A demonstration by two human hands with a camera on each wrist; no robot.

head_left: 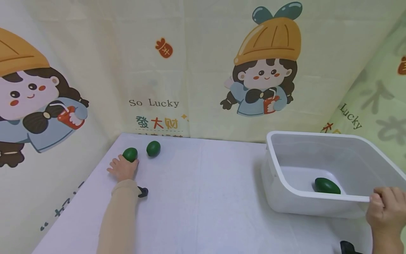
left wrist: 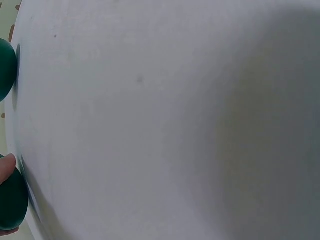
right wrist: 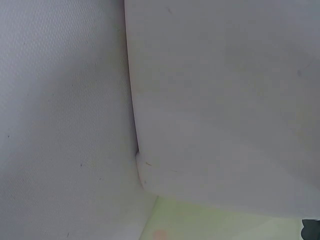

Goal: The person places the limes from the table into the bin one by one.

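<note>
Two dark green egg-shaped fruits lie at the far left of the white table. My left hand (head_left: 123,168) curls its fingers round the nearer green fruit (head_left: 130,154), which shows again at the lower left edge of the left wrist view as the green fruit (left wrist: 11,200) with a fingertip (left wrist: 7,167) on it. The second green fruit (head_left: 153,148) sits just to its right, untouched. A third green fruit (head_left: 327,185) lies inside the white plastic tub (head_left: 304,135) on the right. My right hand (head_left: 385,208) grips the tub's near rim at its right corner.
The white table (head_left: 203,197) is backed by cartoon-printed cloth walls on the left, rear and right. In the right wrist view only the tub's outer wall (right wrist: 225,100) and the table surface (right wrist: 60,125) appear. Black wrist-camera mounts show by each forearm.
</note>
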